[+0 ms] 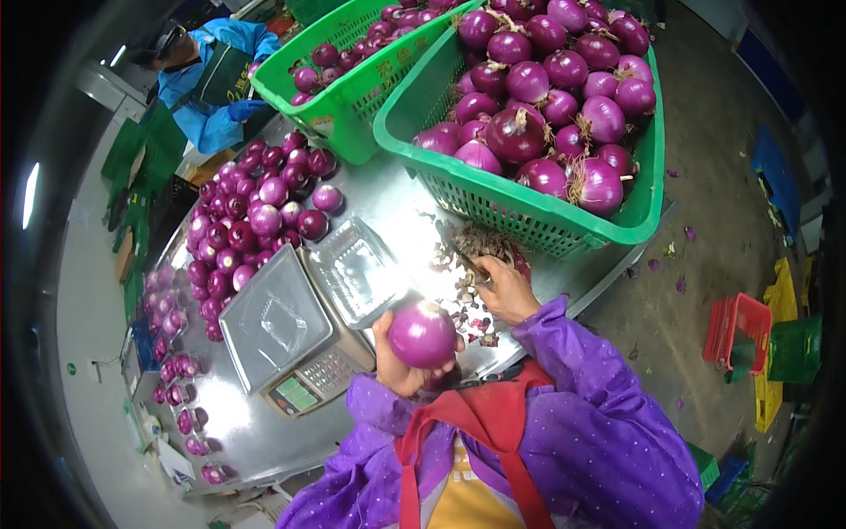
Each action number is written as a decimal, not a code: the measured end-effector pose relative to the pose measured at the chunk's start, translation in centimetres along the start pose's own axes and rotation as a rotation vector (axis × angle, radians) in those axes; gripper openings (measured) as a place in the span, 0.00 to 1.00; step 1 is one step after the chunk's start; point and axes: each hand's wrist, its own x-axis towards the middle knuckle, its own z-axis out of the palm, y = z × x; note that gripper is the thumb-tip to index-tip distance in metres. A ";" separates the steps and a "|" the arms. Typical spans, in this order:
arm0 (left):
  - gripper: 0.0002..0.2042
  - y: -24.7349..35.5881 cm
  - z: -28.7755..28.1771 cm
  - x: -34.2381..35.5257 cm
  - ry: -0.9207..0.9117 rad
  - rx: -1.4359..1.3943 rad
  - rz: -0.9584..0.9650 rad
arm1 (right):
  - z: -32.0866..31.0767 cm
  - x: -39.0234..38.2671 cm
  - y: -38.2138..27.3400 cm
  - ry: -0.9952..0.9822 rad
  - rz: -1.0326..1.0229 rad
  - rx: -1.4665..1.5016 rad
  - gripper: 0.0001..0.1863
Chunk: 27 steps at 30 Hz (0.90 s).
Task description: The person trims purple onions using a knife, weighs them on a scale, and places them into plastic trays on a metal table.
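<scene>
My left hand (396, 367) is closed round a peeled, glossy red onion (423, 333), held up close to my body with its pale cut end uppermost. To the right of it, my right hand (507, 294) grips a small knife (464, 259), whose dark blade points away toward the far left. Under the knife, a heap of dry skins and root trimmings (483, 240) is spread over the metal table (432, 189). A clear plastic tray (354, 269) lies just beyond my left hand, beside a digital scale (278, 322).
A green crate (520, 209) heaped with unpeeled red onions stands at the back right, next to another green crate (352, 115). Many peeled onions (256, 207) are piled at the left. A person in blue (216, 84) works across the table. A red basket (738, 332) is on the floor.
</scene>
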 end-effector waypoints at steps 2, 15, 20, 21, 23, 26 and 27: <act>0.37 -0.1 0.3 0.4 0.146 -0.145 -0.052 | -0.7 -0.8 -2.1 0.020 -0.060 0.058 0.14; 0.32 -0.9 1.5 0.4 0.050 -0.367 -0.306 | -1.0 -0.2 -5.8 -0.057 -0.173 0.337 0.07; 0.29 -0.3 0.8 0.9 0.061 -0.313 -0.184 | -1.6 -1.0 -4.2 -0.171 0.222 0.607 0.17; 0.30 -0.1 1.0 0.5 0.179 -0.284 -0.158 | -2.3 -0.9 -5.7 -0.310 0.169 0.578 0.24; 0.29 -0.3 0.3 0.4 0.203 -0.035 -0.091 | -1.2 -0.9 -5.4 -0.320 -0.099 0.536 0.29; 0.33 -1.0 1.6 -0.6 0.259 0.821 0.334 | -0.4 -1.2 -4.4 -0.353 0.140 0.846 0.33; 0.46 -0.1 2.4 -1.4 0.254 0.941 0.266 | -0.5 -1.5 -4.4 -0.427 0.403 1.140 0.33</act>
